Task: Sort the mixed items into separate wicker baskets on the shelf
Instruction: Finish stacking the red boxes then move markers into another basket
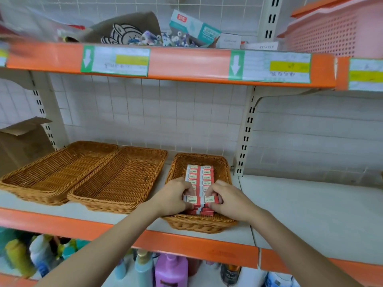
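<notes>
Left hand, right hand pinch red boxes inside rightmost wicker basket.

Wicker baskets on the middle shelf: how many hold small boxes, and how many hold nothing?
Wicker basket holding red-and-white boxes: 1, the right basket
Wicker baskets holding nothing: 2, the left basket and the middle basket
Total: 3

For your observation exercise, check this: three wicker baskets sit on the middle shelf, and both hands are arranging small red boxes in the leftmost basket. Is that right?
Not quite. The head view shows the left hand and right hand arranging the small red boxes in the rightmost basket, not the leftmost. The leftmost basket holds nothing.
</notes>
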Motion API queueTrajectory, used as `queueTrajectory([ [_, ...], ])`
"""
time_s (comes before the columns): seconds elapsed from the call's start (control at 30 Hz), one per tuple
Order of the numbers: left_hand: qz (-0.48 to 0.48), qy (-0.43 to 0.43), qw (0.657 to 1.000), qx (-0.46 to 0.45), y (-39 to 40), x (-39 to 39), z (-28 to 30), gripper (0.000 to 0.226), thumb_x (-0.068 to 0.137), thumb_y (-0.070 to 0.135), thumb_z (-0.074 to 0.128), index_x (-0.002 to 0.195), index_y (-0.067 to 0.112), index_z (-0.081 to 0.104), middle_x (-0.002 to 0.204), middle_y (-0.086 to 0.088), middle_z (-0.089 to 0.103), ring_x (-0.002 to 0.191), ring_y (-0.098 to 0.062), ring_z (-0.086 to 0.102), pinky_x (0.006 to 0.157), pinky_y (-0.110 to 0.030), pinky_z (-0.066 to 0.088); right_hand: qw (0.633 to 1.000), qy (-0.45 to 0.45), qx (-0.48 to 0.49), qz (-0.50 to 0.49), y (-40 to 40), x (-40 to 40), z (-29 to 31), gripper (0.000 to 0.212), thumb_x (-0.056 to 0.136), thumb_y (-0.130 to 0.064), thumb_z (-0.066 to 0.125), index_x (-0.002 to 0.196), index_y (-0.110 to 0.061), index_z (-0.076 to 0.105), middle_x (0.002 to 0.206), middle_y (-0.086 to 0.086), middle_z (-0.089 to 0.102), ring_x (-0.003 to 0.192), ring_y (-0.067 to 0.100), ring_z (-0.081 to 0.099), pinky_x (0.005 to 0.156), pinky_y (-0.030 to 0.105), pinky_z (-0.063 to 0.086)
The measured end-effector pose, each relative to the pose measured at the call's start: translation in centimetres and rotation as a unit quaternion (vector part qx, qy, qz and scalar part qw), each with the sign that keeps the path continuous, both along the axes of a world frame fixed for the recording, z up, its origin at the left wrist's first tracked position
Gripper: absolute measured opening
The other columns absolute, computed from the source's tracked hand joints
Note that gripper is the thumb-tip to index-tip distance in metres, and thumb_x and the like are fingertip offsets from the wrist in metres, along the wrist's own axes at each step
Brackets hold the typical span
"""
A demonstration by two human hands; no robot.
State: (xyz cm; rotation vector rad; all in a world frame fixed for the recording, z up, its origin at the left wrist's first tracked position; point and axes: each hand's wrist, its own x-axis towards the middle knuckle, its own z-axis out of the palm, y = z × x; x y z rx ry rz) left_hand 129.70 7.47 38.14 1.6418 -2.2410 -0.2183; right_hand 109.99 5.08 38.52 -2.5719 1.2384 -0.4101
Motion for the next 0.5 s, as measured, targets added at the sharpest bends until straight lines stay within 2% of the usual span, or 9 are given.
queueTrajectory([
  [0.17, 0.013, 0.015, 1.0, 0.001, 0.03, 0.12, -0.39, 0.038, 0.08, 0.027, 0.075, 0.112, 0.019, 0.055, 0.111, 0.003, 0.047, 0.1, -0.012, 0.048, 0.087, -0.023, 0.043, 0.999, 0.038, 0.004, 0.004, -0.1, 0.49, -0.09, 0.023, 0.091, -0.028, 0.062, 0.112, -0.023, 0.052, 0.111, -0.016, 0.03, 0.087, 0.002, 0.039, 0.059, 0.01, 0.029],
  [0.37, 0.001, 0.017, 1.0, -0.017, 0.22, 0.19, -0.59, 0.02, 0.079, 0.021, 0.074, 0.092, 0.018, 0.059, 0.095, 0.003, 0.051, 0.084, -0.012, 0.049, 0.078, -0.026, 0.045, 1.0, 0.013, 0.018, -0.007, -0.07, 0.59, -0.56, 0.02, 0.089, -0.022, 0.065, 0.095, -0.029, 0.047, 0.091, -0.019, 0.038, 0.073, -0.005, 0.04, 0.06, 0.012, 0.029],
  [0.5, -0.016, 0.026, 0.999, -0.034, 0.32, -0.05, -0.3, 0.011, 0.077, 0.011, 0.073, 0.083, 0.014, 0.064, 0.091, 0.002, 0.057, 0.08, -0.013, 0.053, 0.074, -0.025, 0.045, 1.0, -0.01, 0.026, -0.011, 0.02, 0.51, -0.66, 0.018, 0.087, -0.019, 0.067, 0.092, -0.026, 0.052, 0.088, -0.018, 0.039, 0.07, -0.003, 0.04, 0.062, 0.013, 0.031],
])
